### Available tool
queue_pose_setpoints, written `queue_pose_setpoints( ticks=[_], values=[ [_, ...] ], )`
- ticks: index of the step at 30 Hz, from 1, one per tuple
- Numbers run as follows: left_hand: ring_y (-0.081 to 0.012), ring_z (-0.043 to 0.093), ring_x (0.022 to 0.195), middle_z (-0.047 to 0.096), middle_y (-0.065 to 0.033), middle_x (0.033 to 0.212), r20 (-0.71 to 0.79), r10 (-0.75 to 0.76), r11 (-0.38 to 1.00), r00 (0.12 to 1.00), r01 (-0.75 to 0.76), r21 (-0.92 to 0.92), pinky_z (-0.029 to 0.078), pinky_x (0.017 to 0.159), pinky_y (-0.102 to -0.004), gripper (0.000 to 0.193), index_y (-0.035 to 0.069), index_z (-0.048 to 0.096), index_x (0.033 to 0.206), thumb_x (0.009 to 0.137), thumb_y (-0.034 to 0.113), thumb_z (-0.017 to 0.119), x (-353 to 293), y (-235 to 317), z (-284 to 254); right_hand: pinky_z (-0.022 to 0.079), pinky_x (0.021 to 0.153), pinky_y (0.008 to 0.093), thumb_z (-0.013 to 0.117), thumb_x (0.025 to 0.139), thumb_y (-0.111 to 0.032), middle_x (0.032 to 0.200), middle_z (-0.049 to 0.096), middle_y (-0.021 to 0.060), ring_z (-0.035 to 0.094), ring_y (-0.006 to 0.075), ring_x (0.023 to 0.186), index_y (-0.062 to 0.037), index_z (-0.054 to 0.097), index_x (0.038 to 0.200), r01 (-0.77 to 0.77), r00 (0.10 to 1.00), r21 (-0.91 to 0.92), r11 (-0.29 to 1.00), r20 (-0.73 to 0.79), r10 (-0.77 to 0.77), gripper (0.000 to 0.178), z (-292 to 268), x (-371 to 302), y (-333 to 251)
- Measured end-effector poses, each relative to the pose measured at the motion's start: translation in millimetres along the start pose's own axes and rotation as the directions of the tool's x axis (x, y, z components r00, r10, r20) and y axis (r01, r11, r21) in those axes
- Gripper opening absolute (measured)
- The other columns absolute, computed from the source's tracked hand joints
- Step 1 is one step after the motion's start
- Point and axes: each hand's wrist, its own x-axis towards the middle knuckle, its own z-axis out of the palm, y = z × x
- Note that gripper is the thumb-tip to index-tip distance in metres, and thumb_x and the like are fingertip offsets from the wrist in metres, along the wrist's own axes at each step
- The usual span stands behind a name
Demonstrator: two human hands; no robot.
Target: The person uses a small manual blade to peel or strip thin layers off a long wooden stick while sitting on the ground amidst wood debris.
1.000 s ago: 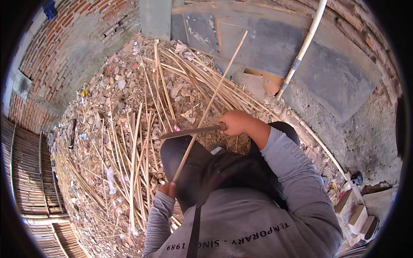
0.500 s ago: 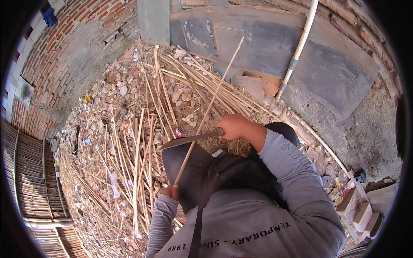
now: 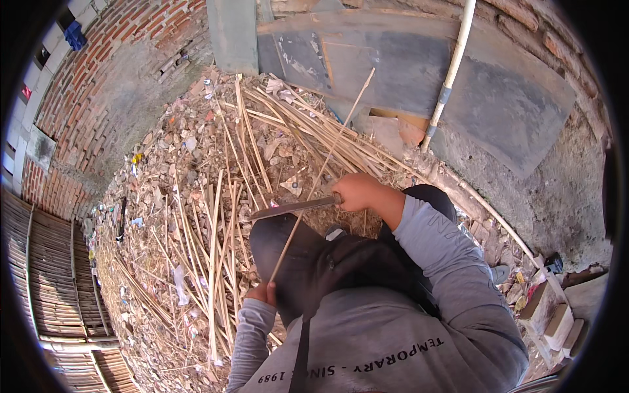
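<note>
My right hand (image 3: 357,191) is closed round the handle of a machete (image 3: 288,208), whose broad dark blade points left above my knee. A long thin bamboo strip (image 3: 325,160) slants from my lap up and away to the far right, crossing the blade. Its near end is gripped by my left hand (image 3: 263,293), beside my left thigh. Blade and strip appear to touch where they cross. My left fingers are partly hidden by the strip and my leg.
Several cut bamboo strips (image 3: 214,262) lie on the rubble to my left, and a bundle of strips (image 3: 308,124) lies ahead. A white pole (image 3: 452,72) leans on the far wall. Bamboo slatting (image 3: 52,268) stands at the left, wooden blocks (image 3: 557,324) at the lower right.
The strip's far end has dropped a little nearer and slightly right. The machete has shifted slightly right and up along with my view; both hands keep their holds.
</note>
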Motion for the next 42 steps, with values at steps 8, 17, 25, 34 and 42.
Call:
queue_pose_setpoints(
  ticks=[8,17,25,34,42],
  values=[
    [-0.0485,0.059,0.072,0.061,-0.0277,0.075,-0.016,-0.04,0.998,0.999,0.04,0.056,0.046,0.065,-0.0543,0.044,0.005,0.062,0.092,0.097,0.041,0.038,2.2,-10.9,11.3,0.05,0.076,0.0446,0.073,0.074,-0.035,0.088,0.066,0.0177,0.064,0.0361,0.088,-0.0061,0.067,0.097,-0.119,0.957,0.233,0.965,-0.234,0.174,0.038,8.1,15.4,41.5],
    [-0.0476,0.059,0.073,0.061,-0.027,0.075,-0.018,0.04,0.999,0.999,-0.04,0.014,0.046,0.066,-0.0538,0.042,0.005,0.062,0.093,0.098,0.04,0.039,3.1,-7.0,5.2,0.051,0.08,0.0444,0.072,0.075,-0.034,0.092,0.068,0.0144,0.064,0.0347,0.092,-0.011,0.068,0.1,-0.07,0.987,0.099,0.993,-0.137,0.083,0.035,10.7,7.5,23.5],
    [-0.0479,0.058,0.069,0.06,-0.0266,0.071,-0.032,0.036,0.999,0.999,-0.036,0.014,0.045,0.062,-0.054,0.044,0.003,0.061,0.085,0.098,0.039,0.04,1.5,-7.6,4.7,0.051,0.078,0.045,0.073,0.075,-0.033,0.092,0.067,0.0154,0.064,0.0345,0.09,-0.0102,0.067,0.099,-0.135,0.979,0.196,0.971,-0.128,0.161,0.034,-3.1,4.9,26.5],
    [-0.0486,0.058,0.072,0.06,-0.0275,0.074,-0.035,0.028,0.998,0.999,-0.03,-0.05,0.045,0.064,-0.0538,0.044,0.004,0.061,0.087,0.098,0.04,0.041,3.3,-8.5,5.0,0.05,0.074,0.0458,0.072,0.075,-0.033,0.085,0.066,0.0163,0.063,0.0361,0.086,-0.0104,0.067,0.098,-0.027,0.969,0.154,0.988,-0.241,0.064,0.032,21.3,13.0,31.3],
    [-0.0492,0.058,0.073,0.06,-0.0276,0.074,-0.031,0.008,0.996,0.999,-0.011,-0.093,0.045,0.064,-0.0542,0.041,0.004,0.061,0.087,0.097,0.039,0.043,3.2,-13.1,8.7,0.05,0.072,0.0471,0.072,0.075,-0.039,0.083,0.066,0.0152,0.064,0.0361,0.083,-0.0146,0.068,0.1,0.032,0.988,0.113,0.993,-0.151,-0.015,0.035,8.3,6.7,21.4]
  ],
)
